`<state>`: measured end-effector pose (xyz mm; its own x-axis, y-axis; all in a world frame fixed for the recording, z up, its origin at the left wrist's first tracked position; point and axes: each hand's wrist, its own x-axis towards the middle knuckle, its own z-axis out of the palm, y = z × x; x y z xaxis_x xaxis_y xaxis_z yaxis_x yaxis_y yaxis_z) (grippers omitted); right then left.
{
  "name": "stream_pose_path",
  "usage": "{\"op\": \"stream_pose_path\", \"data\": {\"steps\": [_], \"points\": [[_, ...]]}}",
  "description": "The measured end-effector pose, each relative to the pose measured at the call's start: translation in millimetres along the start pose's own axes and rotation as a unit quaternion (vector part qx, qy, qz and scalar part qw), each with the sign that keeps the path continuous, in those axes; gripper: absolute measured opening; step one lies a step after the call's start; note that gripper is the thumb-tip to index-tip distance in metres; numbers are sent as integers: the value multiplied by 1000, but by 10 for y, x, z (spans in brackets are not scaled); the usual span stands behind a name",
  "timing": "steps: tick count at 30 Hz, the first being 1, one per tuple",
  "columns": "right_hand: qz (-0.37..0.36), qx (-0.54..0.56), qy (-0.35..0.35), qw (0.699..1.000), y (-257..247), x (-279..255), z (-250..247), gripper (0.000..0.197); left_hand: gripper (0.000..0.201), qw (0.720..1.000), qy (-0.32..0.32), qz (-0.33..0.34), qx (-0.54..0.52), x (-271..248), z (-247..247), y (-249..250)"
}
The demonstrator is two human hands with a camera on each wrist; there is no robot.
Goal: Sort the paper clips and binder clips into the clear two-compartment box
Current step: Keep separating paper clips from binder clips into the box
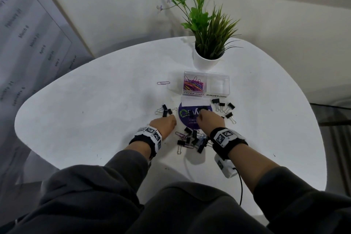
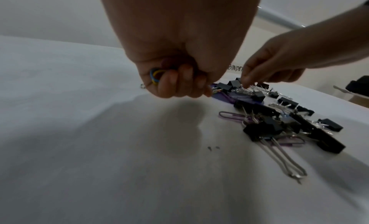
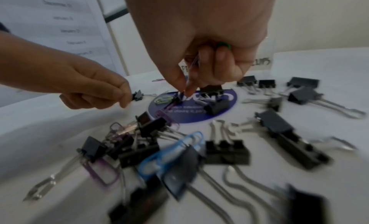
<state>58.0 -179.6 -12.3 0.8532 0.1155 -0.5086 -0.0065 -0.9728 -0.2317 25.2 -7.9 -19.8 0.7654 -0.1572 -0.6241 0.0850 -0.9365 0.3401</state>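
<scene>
The clear box [image 1: 226,89] stands behind the pile. Its left compartment holds coloured paper clips [image 1: 192,84]; its right one looks bare. My left hand [image 2: 179,83] is a fist curled round blue and yellow paper clips [image 2: 155,76], just left of the purple round sticker [image 1: 190,124]. My right hand [image 3: 185,88] keeps a green paper clip [image 3: 224,45] under its curled fingers, while thumb and forefinger pinch a purple paper clip [image 3: 192,65] over the sticker. Black binder clips [image 1: 224,106] lie scattered around both hands, with a mixed heap [image 1: 191,139] between my wrists.
A potted plant [image 1: 207,61] stands right behind the box. One loose paper clip [image 1: 163,83] lies left of the box. More binder clips [image 1: 166,110] sit just ahead of my left hand. The white table [image 1: 95,110] curves to an edge on the left and right.
</scene>
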Motion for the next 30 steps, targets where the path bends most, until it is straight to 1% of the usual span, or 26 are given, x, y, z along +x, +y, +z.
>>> {"op": "stream_pose_path", "data": {"steps": [3,4,7,10,11,14,16,19,20,24,25,27,29,30], "points": [[12,-12,-37,999,-189,76,15,37,33,999,-39,17,-4,9,35,38],[23,-15,-47,999,-240,101,33,40,34,998,-49,26,2,7,41,61],[56,-3,-53,997,-323,134,68,36,38,997,-55,46,37,9,53,138],[74,36,-75,994,-306,189,67,17,34,995,-52,51,67,57,74,220],[74,48,-84,992,-277,208,54,15,34,995,-52,52,73,73,86,245],[68,60,-107,990,-141,235,8,30,31,992,-50,66,94,114,120,280],[62,55,-108,991,-44,217,-26,30,31,992,-37,76,97,133,118,263],[47,40,-109,992,97,177,-69,13,32,994,-25,73,79,149,47,205],[43,46,-105,992,137,160,-80,12,32,995,-29,67,72,148,14,166],[30,107,-69,991,261,112,-86,27,29,998,-19,57,33,123,-108,-50],[23,118,-57,991,276,97,-88,23,32,998,-18,53,20,111,-129,-99],[23,132,-45,990,293,65,-110,2,35,999,-16,46,1,99,-162,-168],[22,140,-51,989,303,48,-104,21,33,999,-3,32,-24,103,-176,-202],[24,143,-54,988,306,51,-100,27,32,999,5,18,-44,101,-179,-203]]}}
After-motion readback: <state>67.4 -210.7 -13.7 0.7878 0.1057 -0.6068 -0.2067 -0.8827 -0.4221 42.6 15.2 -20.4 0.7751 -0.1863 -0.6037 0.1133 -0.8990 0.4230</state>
